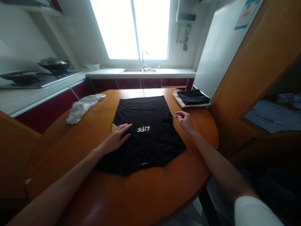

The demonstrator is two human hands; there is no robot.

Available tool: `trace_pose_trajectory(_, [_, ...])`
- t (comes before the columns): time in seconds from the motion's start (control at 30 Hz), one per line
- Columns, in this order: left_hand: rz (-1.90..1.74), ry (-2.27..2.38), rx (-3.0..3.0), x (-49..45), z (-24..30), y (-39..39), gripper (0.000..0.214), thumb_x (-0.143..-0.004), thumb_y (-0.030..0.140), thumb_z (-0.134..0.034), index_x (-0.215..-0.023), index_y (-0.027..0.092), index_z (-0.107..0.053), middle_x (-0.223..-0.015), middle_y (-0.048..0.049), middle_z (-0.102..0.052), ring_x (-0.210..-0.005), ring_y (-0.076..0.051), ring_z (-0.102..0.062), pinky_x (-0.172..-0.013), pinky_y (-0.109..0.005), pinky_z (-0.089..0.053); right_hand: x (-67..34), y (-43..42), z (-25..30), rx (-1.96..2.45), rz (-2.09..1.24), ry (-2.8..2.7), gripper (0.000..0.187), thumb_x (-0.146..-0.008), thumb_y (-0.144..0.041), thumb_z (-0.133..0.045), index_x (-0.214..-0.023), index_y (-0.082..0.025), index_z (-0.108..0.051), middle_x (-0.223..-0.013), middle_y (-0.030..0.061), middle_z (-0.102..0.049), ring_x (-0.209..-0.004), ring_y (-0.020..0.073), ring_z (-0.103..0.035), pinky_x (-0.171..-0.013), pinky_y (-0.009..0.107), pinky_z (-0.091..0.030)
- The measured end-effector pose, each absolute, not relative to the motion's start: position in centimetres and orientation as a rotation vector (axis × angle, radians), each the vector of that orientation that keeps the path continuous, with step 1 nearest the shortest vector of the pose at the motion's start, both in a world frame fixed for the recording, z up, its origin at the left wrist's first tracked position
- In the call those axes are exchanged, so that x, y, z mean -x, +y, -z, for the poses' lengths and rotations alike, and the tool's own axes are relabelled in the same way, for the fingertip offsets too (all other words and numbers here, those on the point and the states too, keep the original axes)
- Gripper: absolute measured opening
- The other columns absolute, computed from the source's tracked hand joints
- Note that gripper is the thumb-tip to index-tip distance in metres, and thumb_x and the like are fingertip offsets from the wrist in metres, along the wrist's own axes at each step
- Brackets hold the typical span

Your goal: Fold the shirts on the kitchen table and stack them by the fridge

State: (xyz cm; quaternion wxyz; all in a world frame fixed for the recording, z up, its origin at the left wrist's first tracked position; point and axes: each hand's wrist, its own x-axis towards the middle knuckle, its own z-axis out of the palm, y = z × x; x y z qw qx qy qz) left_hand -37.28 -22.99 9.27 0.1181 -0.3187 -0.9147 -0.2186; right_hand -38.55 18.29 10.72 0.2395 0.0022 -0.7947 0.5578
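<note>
A black T-shirt [145,125] with small white lettering lies spread flat on the round wooden table [131,188]. My left hand [116,138] rests flat on the shirt's left edge, fingers stretched out, beside a bit of yellow showing at that edge. Above the shirt's right edge hovers my right hand [185,121], its fingers loosely curled and holding nothing I can see.
A crumpled white garment [82,106] lies at the table's left. A stack of folded clothes [191,98], black on top, sits at the far right by the white fridge [218,47]. Counter, stove with pans and sink run behind.
</note>
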Motion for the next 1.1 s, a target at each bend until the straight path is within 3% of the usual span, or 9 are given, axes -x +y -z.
trace_pose_trajectory(0.3, [0.678, -2.513, 0.924, 36.5, -10.6, -22.7, 0.043, -0.1, 0.05, -0.048, -0.131, 0.024, -0.064, -0.132, -0.009, -0.064, -0.121, -0.025, -0.06, -0.11, -0.043, -0.045, 38.4, 17.7, -10.0, -0.104, -1.35, -2.296, 0.022, -0.08, -0.022, -0.055, -0.089, -0.016, -0.074, -0.083, 0.0066, -0.075, -0.073, 0.0189, -0.068, -0.071, 0.03, -0.053])
trace_pose_trajectory(0.7, [0.704, -2.397, 1.012, 35.2, -12.3, -21.4, 0.027, -0.099, 0.038, -0.055, -0.112, 0.024, -0.074, -0.109, -0.0074, -0.072, -0.1, -0.021, -0.067, -0.093, -0.037, -0.053, 37.5, 16.9, -10.3, -0.185, -1.23, -2.353, 0.02, -0.082, -0.021, -0.059, -0.091, -0.018, -0.076, -0.085, 0.0056, -0.076, -0.068, 0.018, -0.066, -0.067, 0.029, -0.051])
trace_pose_trajectory(0.97, [0.481, -2.469, 1.456, 32.0, -15.6, -16.3, 0.021, -0.1, 0.031, -0.057, -0.11, 0.027, -0.075, -0.109, -0.004, -0.073, -0.099, -0.018, -0.066, -0.093, -0.032, -0.049, 36.8, 18.7, -12.7, -0.03, -1.228, -2.317, 0.02, -0.082, -0.021, -0.057, -0.089, -0.016, -0.075, -0.084, 0.008, -0.076, -0.066, 0.0185, -0.065, -0.063, 0.029, -0.049])
trace_pose_trajectory(1.1, [0.312, -2.494, 1.57, 32.6, -15.5, -13.4, 0.021, -0.101, 0.031, -0.056, -0.113, 0.027, -0.074, -0.111, -0.003, -0.072, -0.1, -0.018, -0.066, -0.095, -0.03, -0.047, 34.1, 18.9, -13.8, -0.161, -1.129, -2.473, 0.015, -0.082, -0.023, -0.062, -0.086, -0.018, -0.075, -0.079, 0.0051, -0.073, -0.066, 0.0172, -0.063, -0.064, 0.028, -0.047])
